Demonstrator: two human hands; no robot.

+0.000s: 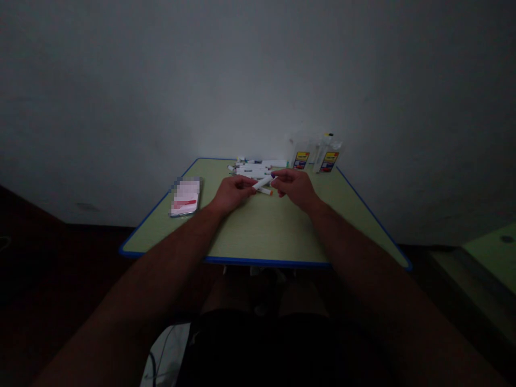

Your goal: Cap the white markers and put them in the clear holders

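Between my two hands a white marker (pixel 264 183) with a dark purple end is held at a slant above the table. My left hand (pixel 234 192) grips its lower left end. The fingers of my right hand (pixel 295 186) are closed on the purple end at the upper right. Just below the held marker lies another white marker with an orange end (pixel 266 191), partly hidden by my fingers. Behind my hands several white markers (pixel 252 167) lie in a loose pile near the table's back edge.
The pale green table (pixel 266 236) has a blue rim and stands against a grey wall (pixel 242 80). On its left lies a phone (pixel 185 197) with a lit, blurred screen. Two clear plastic packs with yellow and dark labels, a left pack (pixel 301 159) and a right pack (pixel 329 160), stand at the back right.
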